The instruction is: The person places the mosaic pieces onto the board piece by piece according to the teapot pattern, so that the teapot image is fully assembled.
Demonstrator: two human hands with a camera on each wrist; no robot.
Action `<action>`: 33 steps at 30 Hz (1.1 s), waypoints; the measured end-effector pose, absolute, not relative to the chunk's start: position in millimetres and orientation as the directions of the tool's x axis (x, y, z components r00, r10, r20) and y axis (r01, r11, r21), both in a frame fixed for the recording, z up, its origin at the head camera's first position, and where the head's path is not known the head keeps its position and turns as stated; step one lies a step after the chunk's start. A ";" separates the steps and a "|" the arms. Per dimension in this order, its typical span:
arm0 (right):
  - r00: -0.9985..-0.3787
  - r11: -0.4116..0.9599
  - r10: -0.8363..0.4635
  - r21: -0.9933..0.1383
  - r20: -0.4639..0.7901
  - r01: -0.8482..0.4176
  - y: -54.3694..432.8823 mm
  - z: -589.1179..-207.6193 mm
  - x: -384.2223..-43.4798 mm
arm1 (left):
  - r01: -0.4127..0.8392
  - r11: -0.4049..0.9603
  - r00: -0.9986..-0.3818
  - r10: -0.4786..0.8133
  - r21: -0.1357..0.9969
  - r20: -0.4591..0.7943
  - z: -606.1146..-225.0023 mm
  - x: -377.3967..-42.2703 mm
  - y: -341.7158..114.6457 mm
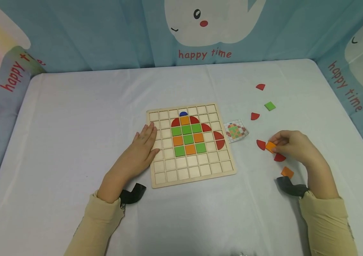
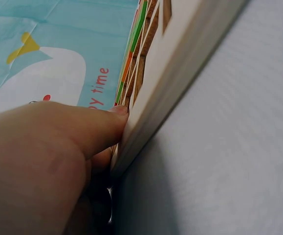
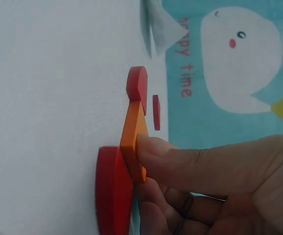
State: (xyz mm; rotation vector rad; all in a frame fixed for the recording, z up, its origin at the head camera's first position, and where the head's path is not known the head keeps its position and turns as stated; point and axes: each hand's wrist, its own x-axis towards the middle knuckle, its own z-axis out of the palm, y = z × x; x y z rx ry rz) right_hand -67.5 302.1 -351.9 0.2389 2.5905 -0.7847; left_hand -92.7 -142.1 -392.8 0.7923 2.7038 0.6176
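Observation:
A wooden grid board (image 1: pixel 181 174) lies mid-table with green and orange squares, red quarter-circles and a blue half-circle set in its cells. My left hand (image 1: pixel 138 151) rests on the board's left edge, fingers extended; the left wrist view shows its thumb (image 2: pixel 102 127) against the frame. To the right of the board, my right hand (image 1: pixel 296 145) pinches an orange square (image 1: pixel 270 147) between thumb and fingers. Red quarter-circles (image 1: pixel 261 144) lie right beside that square, on both sides of it. In the right wrist view the orange square (image 3: pixel 134 142) is tilted.
A small pattern card (image 1: pixel 236 131) lies at the board's right edge. Farther back are a green square (image 1: pixel 269 106) and two red quarter-circles (image 1: pixel 255 116). Another orange square (image 1: pixel 287 172) sits near the right wrist. Blue printed fabric (image 1: pixel 104 35) walls the table's back and sides.

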 end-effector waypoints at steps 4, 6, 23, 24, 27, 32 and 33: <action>-0.892 0.825 0.030 -0.492 -0.450 0.276 300.8 -350.9 -68.4 | 0.450 0.763 -0.820 0.559 0.465 -0.124 -392.0 -92.7 -142.7; -0.890 0.827 0.031 -0.488 -0.455 0.278 301.6 -350.6 -68.3 | 0.451 0.762 -0.820 0.559 0.465 -0.122 -392.3 -92.8 -142.7; -0.904 0.835 0.061 -0.475 -0.424 0.279 296.8 -351.3 -67.8 | 0.454 0.762 -0.821 0.559 0.461 -0.115 -391.6 -92.3 -143.0; -0.905 0.835 0.062 -0.475 -0.420 0.278 296.6 -351.6 -67.7 | 0.455 0.762 -0.821 0.559 0.461 -0.114 -391.8 -92.3 -142.9; -0.908 0.837 0.059 -0.475 -0.415 0.272 296.4 -351.7 -67.2 | 0.455 0.761 -0.822 0.559 0.463 -0.112 -392.6 -92.6 -142.9; -0.911 0.836 0.046 -0.483 -0.409 0.260 297.4 -350.3 -66.4 | 0.454 0.762 -0.822 0.558 0.461 -0.114 -394.7 -92.6 -142.5; -0.913 0.838 0.046 -0.482 -0.406 0.256 297.7 -349.4 -66.1 | 0.453 0.763 -0.822 0.557 0.460 -0.115 -395.0 -92.6 -142.4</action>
